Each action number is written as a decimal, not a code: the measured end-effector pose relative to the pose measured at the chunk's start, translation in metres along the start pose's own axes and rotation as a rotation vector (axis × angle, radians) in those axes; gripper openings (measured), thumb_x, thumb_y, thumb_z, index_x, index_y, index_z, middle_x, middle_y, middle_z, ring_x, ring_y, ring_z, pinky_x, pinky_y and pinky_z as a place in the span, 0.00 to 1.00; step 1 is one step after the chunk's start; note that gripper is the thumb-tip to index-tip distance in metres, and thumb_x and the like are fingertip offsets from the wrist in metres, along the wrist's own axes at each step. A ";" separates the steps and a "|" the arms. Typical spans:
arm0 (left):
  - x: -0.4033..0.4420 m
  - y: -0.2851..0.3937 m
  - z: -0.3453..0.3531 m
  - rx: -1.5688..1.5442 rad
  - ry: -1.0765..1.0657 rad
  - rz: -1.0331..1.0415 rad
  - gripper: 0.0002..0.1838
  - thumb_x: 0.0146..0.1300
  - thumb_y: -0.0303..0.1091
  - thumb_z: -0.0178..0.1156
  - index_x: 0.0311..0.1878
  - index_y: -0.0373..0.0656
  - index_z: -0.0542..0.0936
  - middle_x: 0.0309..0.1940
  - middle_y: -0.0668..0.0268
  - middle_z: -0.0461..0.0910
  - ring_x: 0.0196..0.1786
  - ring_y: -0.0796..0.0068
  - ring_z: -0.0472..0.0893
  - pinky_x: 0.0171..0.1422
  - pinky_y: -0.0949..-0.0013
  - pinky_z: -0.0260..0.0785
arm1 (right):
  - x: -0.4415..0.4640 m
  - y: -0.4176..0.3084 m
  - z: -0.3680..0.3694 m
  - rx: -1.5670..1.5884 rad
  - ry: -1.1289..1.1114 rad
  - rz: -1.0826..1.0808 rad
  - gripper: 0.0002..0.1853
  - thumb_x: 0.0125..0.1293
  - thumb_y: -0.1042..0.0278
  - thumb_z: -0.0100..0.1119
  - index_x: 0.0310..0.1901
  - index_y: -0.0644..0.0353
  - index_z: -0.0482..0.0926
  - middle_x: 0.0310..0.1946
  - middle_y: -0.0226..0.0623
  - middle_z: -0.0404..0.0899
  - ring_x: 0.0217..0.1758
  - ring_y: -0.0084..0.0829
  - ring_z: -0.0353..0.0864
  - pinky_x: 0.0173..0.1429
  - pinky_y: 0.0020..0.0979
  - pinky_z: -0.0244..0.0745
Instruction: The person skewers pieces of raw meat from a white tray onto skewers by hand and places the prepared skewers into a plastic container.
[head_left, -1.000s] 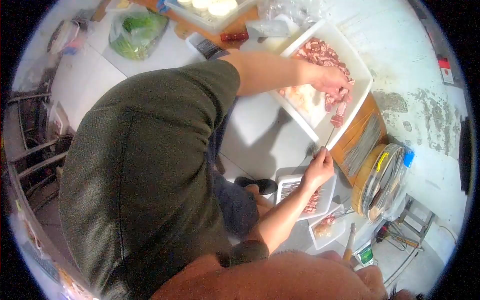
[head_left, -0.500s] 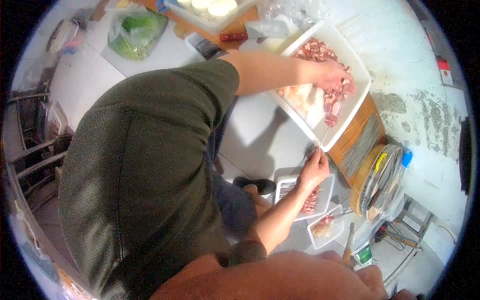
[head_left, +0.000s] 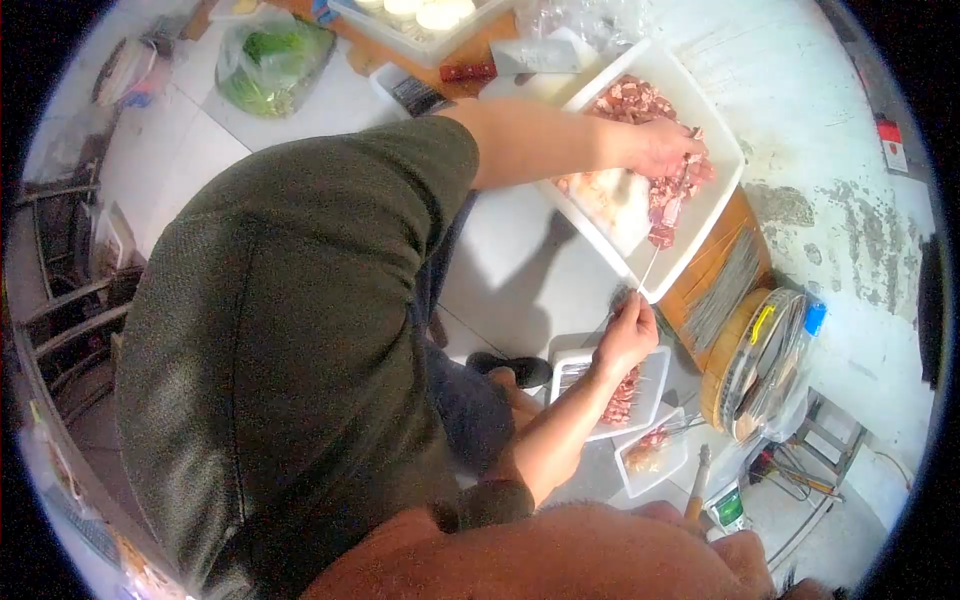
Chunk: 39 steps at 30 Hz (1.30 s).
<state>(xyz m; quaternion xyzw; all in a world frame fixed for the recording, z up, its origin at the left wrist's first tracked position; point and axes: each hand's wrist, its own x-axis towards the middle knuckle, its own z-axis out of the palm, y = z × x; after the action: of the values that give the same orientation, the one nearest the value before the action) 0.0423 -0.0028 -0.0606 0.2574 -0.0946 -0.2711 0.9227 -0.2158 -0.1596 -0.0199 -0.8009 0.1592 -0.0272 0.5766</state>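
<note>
My left hand (head_left: 668, 150) is inside a white tub (head_left: 722, 205), its fingers closed around chunks of raw meat (head_left: 664, 212) threaded on a skewer. My right hand (head_left: 630, 328), just outside the tub's near corner, pinches the bare end of that thin skewer (head_left: 649, 268). Between the hands the skewer slants across the tub, with red and pale pieces on its upper part. Loose diced meat (head_left: 630, 98) is heaped at the tub's far end, and a whitish mass (head_left: 628, 205) lies along its side. My left fingers partly hide the skewer's far end.
Below my right forearm, a white tray holds finished meat skewers (head_left: 622, 398). Beside it sits a smaller tray (head_left: 640, 482). Bare skewers (head_left: 722, 285) lie on a wooden board near a round drum-like container (head_left: 745, 365). A cleaver (head_left: 530, 58) and bagged greens (head_left: 272, 75) are farther back.
My left fingers have shifted slightly on the meat. My right hand has moved up a little, still pinching the skewer. The trays and tub stay put.
</note>
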 end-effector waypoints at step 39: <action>-0.012 0.001 0.019 0.180 0.059 0.091 0.11 0.67 0.30 0.52 0.46 0.30 0.72 0.40 0.48 0.81 0.44 0.56 0.82 0.45 0.57 0.76 | 0.004 -0.001 0.012 0.003 0.046 -0.034 0.13 0.67 0.68 0.55 0.27 0.66 0.78 0.17 0.25 0.69 0.21 0.16 0.64 0.25 0.21 0.58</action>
<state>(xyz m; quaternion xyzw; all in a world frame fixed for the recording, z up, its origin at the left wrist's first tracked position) 0.0268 -0.0032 -0.0441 0.3424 -0.1030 -0.2116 0.9096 -0.2094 -0.1490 -0.0236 -0.8017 0.1590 -0.0556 0.5736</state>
